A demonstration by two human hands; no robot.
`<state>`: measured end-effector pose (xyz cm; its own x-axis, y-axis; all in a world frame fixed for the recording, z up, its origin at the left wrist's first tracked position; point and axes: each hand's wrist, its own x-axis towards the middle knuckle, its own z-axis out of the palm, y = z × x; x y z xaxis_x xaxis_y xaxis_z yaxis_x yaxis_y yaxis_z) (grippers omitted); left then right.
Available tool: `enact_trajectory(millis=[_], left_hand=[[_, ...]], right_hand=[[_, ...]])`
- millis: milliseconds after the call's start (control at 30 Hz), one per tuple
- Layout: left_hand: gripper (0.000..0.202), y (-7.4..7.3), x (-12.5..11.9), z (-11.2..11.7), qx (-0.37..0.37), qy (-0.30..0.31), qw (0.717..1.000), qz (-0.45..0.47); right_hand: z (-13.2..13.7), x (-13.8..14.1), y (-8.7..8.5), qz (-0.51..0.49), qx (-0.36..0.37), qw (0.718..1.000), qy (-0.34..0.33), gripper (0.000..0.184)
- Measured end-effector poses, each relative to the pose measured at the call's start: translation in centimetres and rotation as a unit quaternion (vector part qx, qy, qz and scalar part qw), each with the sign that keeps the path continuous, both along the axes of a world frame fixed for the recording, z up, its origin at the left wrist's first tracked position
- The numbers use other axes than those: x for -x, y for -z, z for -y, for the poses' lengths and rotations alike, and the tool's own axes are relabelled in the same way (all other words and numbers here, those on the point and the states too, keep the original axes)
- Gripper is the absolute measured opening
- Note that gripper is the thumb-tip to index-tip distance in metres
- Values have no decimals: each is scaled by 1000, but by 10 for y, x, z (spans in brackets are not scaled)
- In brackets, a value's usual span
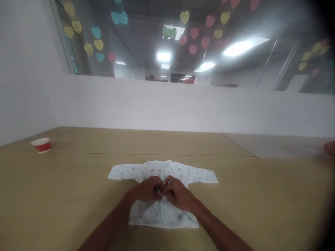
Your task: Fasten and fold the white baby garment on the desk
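A small white baby shirt with a faint print lies spread flat on the table, collar away from me and both sleeves out to the sides. Over the middle of its front, my left hand is closed, pinching the fabric along the front opening. Close against it, my right hand also pinches the cloth there, fingers bent. The fingertips of both hands nearly meet. Whatever small fastening may be between them is hidden.
On the wooden table, a red and white paper cup stands at the far left. A reddish round object sits at the right edge. Behind are a white wall and a window with heart-shaped notes.
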<state>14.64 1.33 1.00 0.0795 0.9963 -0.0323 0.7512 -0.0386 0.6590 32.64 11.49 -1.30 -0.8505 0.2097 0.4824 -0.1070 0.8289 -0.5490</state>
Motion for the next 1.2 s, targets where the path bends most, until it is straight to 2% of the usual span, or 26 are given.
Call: enact_trajectory(millis=[67, 200, 300, 467, 533, 633, 733, 933, 1067, 1200], left_hand=[[25, 4, 1, -1, -5, -11, 1000, -2], [12, 10, 3, -4, -43, 3, 999, -14], [15, 11, 4, -7, -74, -4, 997, -7], [16, 14, 16, -11, -226, -60, 970, -64], [31, 21, 23, -11, -206, -83, 968, -114], [55, 34, 29, -10, -92, -125, 962, -222], [53, 43, 27, -5, -53, -156, 937, -307], [53, 40, 24, 7, -53, -189, 912, -359], [51, 37, 11, 0, -92, -141, 920, -353], [53, 43, -4, -9, -110, -86, 932, -336]], right_hand=[[1, -1, 0, 4, -8, 1000, -6, 29], [7, -1, -1, 33, -56, 998, 4, 28], [7, 0, -2, 28, -86, 995, 48, 21], [-15, -1, 2, 15, -89, 982, 168, 23], [-28, -2, 8, 36, -98, 974, 200, 29], [-44, -5, 19, 136, -109, 961, 216, 56], [-54, -10, 27, 234, -105, 940, 227, 68], [-61, -16, 23, 261, -137, 934, 200, 70], [-42, 4, 21, 200, -178, 938, 220, 62], [-21, 25, 27, 177, -184, 950, 179, 60]])
